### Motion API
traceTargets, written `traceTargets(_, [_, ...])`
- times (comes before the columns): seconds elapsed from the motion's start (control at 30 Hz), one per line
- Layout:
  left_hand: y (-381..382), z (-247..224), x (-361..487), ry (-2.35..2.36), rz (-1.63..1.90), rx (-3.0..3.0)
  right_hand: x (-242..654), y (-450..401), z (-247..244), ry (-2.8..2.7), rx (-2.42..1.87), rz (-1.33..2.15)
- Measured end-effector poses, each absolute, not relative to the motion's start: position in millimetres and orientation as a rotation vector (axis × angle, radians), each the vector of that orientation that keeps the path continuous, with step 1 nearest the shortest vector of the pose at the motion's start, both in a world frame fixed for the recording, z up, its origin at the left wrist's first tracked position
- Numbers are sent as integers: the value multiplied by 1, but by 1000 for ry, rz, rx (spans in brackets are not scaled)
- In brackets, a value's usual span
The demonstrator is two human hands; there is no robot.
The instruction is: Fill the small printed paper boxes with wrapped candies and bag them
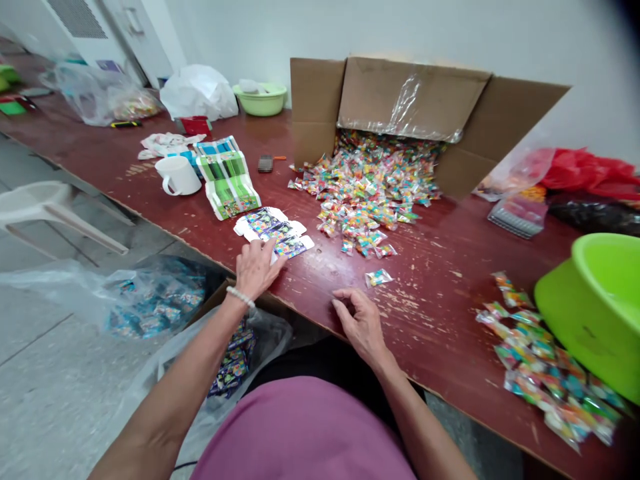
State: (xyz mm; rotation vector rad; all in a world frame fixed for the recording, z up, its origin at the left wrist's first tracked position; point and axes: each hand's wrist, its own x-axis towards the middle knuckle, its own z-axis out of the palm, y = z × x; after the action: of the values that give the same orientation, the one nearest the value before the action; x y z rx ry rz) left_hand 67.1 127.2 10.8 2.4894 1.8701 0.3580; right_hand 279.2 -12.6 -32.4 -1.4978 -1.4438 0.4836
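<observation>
My left hand lies on the near end of some flattened printed cartons, its fingers spread over their edge. These cartons are white with purple, green and blue print, and they overlap one another. A white beaded bracelet circles my left wrist. My right hand rests at the table's front edge, fingers loosely curled, with nothing visible in them. Just beyond it lies a single clear-wrapped candy packet. Behind that, a heap of colourful wrapped candies spills out of a tipped cardboard box.
Green printed card sheets lie beside a white mug. At right, a lime-green basin stands by more candy packets. Below the table, plastic bags hold blue and purple packs. A white stool stands left.
</observation>
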Motion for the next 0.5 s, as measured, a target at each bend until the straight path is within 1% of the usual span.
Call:
traceTargets(0.07, [147, 8, 78, 1871, 251, 2489, 279, -13, -31, -1436, -1487, 476])
traceTargets(0.2, [168, 8, 78, 1834, 277, 2369, 280, -13, -31, -1438, -1472, 491])
traceTargets(0.37, [162, 15, 77, 1750, 627, 2052, 279, -10, -32, -1386, -1493, 572])
traceTargets(0.47, [128, 15, 78, 1538, 758, 1858, 276, -9, -29, -1136, -1473, 799])
traceTargets(0.5, [112, 15, 79, 1373, 805, 1722, 274, -9, -26, -1017, -1428, 907])
